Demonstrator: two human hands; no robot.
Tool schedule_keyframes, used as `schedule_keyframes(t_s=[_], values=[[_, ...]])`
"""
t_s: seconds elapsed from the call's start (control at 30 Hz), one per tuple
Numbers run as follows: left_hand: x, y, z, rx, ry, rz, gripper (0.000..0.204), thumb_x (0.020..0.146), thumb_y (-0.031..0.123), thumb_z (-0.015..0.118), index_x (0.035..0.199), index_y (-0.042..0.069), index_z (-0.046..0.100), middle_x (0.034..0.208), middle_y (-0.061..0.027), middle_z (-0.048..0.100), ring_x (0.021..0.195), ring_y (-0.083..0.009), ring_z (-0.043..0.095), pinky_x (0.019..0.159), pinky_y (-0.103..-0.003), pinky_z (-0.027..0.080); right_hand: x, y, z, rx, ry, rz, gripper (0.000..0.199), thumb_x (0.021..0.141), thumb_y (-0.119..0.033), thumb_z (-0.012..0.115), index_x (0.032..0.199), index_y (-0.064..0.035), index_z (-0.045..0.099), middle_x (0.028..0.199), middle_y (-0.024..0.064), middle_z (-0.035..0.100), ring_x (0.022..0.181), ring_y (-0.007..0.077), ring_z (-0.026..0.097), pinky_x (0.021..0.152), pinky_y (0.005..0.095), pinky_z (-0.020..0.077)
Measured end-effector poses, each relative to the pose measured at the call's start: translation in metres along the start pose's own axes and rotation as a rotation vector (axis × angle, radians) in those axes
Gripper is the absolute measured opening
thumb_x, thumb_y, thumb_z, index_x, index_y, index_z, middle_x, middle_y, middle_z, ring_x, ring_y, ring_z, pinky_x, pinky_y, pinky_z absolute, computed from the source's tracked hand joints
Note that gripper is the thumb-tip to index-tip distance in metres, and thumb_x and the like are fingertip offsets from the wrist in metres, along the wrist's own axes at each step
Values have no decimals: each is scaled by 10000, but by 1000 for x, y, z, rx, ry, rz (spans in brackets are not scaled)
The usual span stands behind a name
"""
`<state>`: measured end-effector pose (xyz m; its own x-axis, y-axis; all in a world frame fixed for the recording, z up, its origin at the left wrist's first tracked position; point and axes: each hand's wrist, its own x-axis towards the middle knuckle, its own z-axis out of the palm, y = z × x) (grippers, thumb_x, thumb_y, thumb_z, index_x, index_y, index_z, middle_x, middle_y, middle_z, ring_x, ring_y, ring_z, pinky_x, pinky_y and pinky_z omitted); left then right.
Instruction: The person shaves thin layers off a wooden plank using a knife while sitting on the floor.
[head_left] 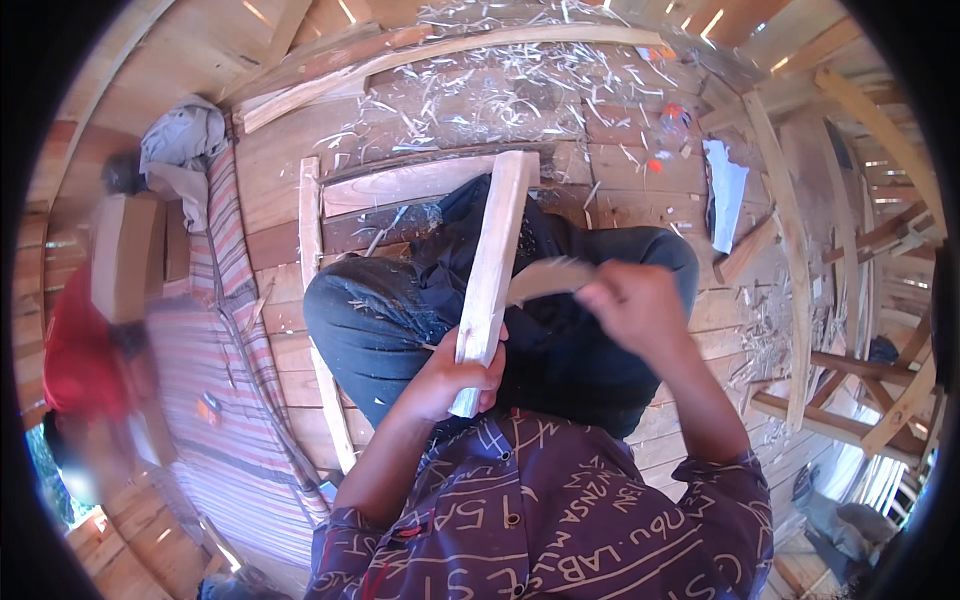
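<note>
My left hand is closed around the lower part of a pale squared wooden bar. The bar stands at a slight tilt over my lap, its far end leaning a little to the right. On the right, my right hand grips what looks like a broad-bladed knife, blurred by motion. Its curved blade reaches left to the bar's right side; whether they touch I cannot tell. The handle is hidden in my fingers. A dark cloth lies across my lap beneath the bar.
Wood shavings litter the plank floor ahead. Wooden strips lie around my legs. A striped mat is at left, with a person in red by it. A white-topped piece and timber frames are at right.
</note>
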<state>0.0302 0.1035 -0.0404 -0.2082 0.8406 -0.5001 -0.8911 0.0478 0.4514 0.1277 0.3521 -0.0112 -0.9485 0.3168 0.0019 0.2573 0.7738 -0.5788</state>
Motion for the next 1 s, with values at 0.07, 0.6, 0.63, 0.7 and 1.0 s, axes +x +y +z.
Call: schedule_keyframes(t_s=[0.07,0.6,0.63,0.7,1.0], values=[[2,7,11,79,-50,-11,500,684,-11,614,1151,39,442,684,-59,495,482,-145,512,424,-286,434,3,-19,22,51,-122,-131,525,861,-533,629,647,-54,612,589,145,604,563,340,629,527,440,492],[22,0,-43,177,107,-32,466,717,-11,624,1139,43,432,692,-51,513,481,-146,530,424,-290,449,74,8,68,-126,-260,-278,595,855,-609,581,640,-57,639,550,137,604,539,342,622,500,431,494],[23,1,-43,195,114,-38,465,721,-18,622,1140,42,430,694,-49,513,483,-146,533,427,-294,452,77,10,66,-141,-262,-300,591,847,-610,590,638,-58,636,550,130,605,538,337,623,493,425,491],[25,0,-43,233,128,-50,462,728,-32,618,1142,39,426,699,-46,515,486,-146,538,434,-300,460,81,12,70,-198,-270,-321,529,817,-563,645,649,-65,588,586,105,596,556,322,616,498,421,477],[21,1,-46,241,152,-38,532,681,11,629,1173,35,428,756,-62,528,602,-152,570,518,-308,485,118,23,87,-460,-34,-173,422,902,-467,583,790,-64,639,666,132,627,648,364,644,566,461,509]])
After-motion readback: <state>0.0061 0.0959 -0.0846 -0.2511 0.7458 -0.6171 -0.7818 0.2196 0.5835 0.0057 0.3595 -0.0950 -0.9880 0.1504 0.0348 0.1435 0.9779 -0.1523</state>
